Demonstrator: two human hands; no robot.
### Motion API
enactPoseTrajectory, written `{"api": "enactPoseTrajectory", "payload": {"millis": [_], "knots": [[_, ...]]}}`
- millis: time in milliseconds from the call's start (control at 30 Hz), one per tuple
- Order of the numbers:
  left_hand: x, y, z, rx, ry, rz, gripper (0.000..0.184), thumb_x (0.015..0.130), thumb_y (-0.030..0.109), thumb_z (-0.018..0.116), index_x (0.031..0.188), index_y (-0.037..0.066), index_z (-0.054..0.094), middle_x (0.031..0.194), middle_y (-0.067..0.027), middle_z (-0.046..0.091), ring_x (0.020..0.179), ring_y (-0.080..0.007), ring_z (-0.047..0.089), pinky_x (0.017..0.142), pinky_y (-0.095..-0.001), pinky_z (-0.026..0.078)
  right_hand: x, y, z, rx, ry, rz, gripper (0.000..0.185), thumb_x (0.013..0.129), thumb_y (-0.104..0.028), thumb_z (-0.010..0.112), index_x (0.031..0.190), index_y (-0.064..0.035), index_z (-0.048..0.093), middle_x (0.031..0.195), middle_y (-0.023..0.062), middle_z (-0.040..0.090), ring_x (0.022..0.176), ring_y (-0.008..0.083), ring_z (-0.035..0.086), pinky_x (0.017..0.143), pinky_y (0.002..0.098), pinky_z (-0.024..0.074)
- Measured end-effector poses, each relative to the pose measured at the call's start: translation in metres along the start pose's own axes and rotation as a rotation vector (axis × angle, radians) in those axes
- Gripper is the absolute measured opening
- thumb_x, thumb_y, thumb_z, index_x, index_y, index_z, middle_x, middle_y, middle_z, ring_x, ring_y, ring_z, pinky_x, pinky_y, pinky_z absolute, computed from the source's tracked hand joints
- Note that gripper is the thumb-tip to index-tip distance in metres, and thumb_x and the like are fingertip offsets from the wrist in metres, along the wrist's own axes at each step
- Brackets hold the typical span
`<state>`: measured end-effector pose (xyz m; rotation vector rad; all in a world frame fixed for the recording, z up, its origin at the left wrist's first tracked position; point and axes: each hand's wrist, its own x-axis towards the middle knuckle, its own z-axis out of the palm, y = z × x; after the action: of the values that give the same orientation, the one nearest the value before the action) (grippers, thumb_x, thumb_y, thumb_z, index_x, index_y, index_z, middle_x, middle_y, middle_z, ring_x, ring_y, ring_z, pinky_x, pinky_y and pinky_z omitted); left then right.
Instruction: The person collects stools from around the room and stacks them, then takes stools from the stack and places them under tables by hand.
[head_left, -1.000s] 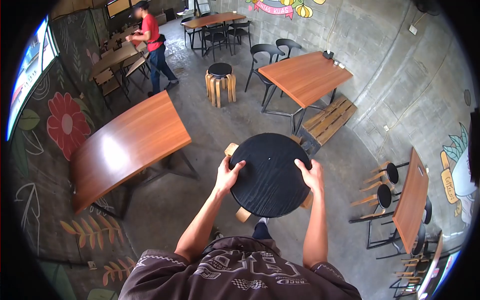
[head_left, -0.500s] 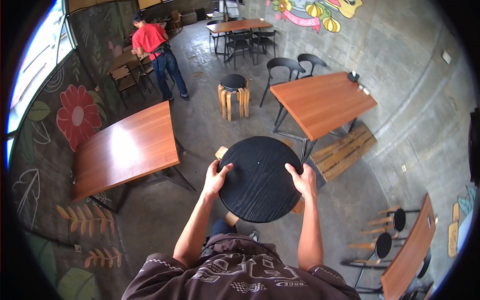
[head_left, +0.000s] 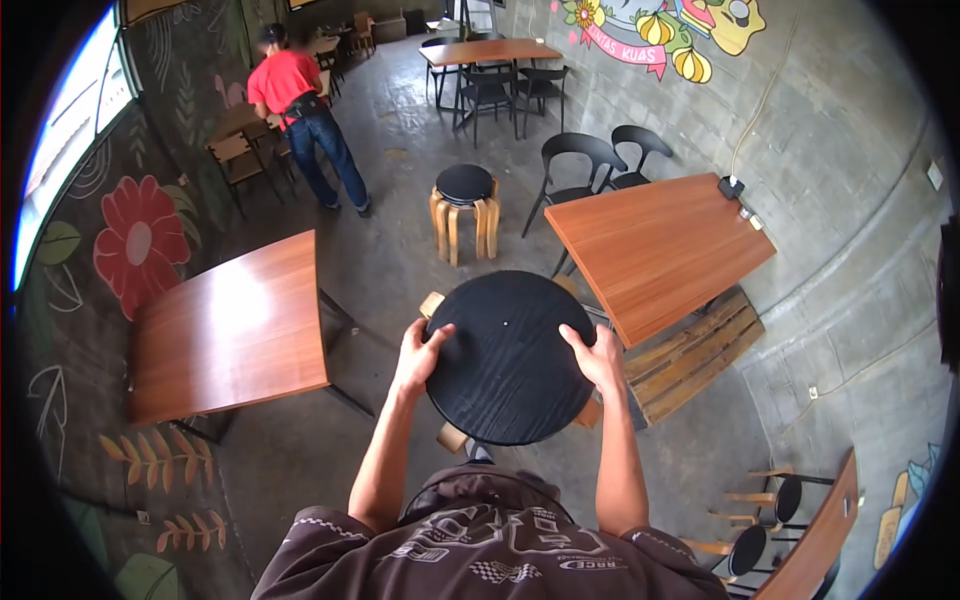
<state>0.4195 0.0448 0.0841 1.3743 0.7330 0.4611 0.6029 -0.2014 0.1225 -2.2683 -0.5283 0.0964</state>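
Between a person's left hand and right hand, a round black-topped stool is held in front of the body, gripped at opposite edges with both thumbs on the seat; the other fingers curl out of sight at the rim. Pale wooden legs poke out past the seat. Ahead of the grip, a stack of black-topped stools stands on the concrete floor. Right of the grip, I see a reddish-brown table, with black chairs beyond it and a slatted bench nearer the hands. Left of the grip, light glares off another table. Farther ahead, a co-worker in red stands, back turned.
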Motion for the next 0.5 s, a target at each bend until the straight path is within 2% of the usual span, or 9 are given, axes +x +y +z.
{"api": "enactPoseTrajectory", "payload": {"millis": [67,100,267,333,433,500], "knots": [[0.034,-0.001,0.008,-0.003,0.051,0.033,0.059,0.084,0.033,0.074,0.122,-0.008,0.052,0.104,-0.0127,0.062,0.094,-0.0175,0.057,0.085,-0.0309,0.047,0.039,0.008,0.013,-0.01,0.002,-0.009,0.076,0.078,-0.062,0.07,0.086,0.0123,0.061,0.087,0.0337,0.065,0.086,0.0463,0.066,0.072,0.048,0.052],[0.043,0.016,0.009,-0.016,-0.034,-0.012,0.057,0.085,0.033,0.073,0.119,-0.007,0.053,0.102,-0.0119,0.061,0.092,-0.0167,0.056,0.085,-0.0306,0.047,0.053,0.005,0.017,-0.011,0.005,-0.024,0.076,0.078,-0.062,0.07,0.087,0.0125,0.06,0.087,0.0337,0.065,0.086,0.046,0.066,0.072,0.0477,0.0521],[0.106,0.024,0.019,0.022,0.087,-0.006,0.06,0.085,0.034,0.073,0.123,-0.008,0.052,0.109,-0.0143,0.061,0.1,-0.0188,0.056,0.091,-0.0308,0.045,0.125,0.0,0.035,0.093,-0.053,-0.056,0.071,0.077,-0.06,0.072,0.083,0.0104,0.061,0.079,0.0289,0.066,0.077,0.042,0.068,0.065,0.046,0.0527],[0.134,0.022,0.02,0.037,0.107,-0.019,0.064,0.085,0.035,0.073,0.126,-0.008,0.051,0.116,-0.0172,0.061,0.108,-0.0218,0.056,0.094,-0.0315,0.043,0.152,-0.01,0.038,0.033,-0.043,-0.057,0.071,0.077,-0.06,0.072,0.083,0.0104,0.061,0.079,0.0287,0.066,0.077,0.0423,0.068,0.065,0.0459,0.0528],[0.184,0.011,0.021,0.047,0.183,-0.04,0.064,0.084,0.035,0.074,0.127,-0.007,0.051,0.117,-0.0169,0.061,0.109,-0.0219,0.056,0.094,-0.0314,0.044,0.205,-0.009,0.055,0.031,-0.097,-0.068,0.075,0.077,-0.062,0.07,0.084,0.0115,0.06,0.078,0.0307,0.065,0.078,0.0435,0.067,0.065,0.0465,0.0528],[0.193,0.038,0.034,0.028,0.223,-0.051,0.065,0.084,0.036,0.074,0.128,-0.007,0.051,0.117,-0.017,0.061,0.109,-0.0221,0.056,0.095,-0.0315,0.043,0.241,0.0,0.072,0.041,-0.124,-0.075,0.075,0.077,-0.063,0.07,0.084,0.0118,0.06,0.079,0.0317,0.065,0.078,0.0438,0.067,0.065,0.0464,0.0528]]}}
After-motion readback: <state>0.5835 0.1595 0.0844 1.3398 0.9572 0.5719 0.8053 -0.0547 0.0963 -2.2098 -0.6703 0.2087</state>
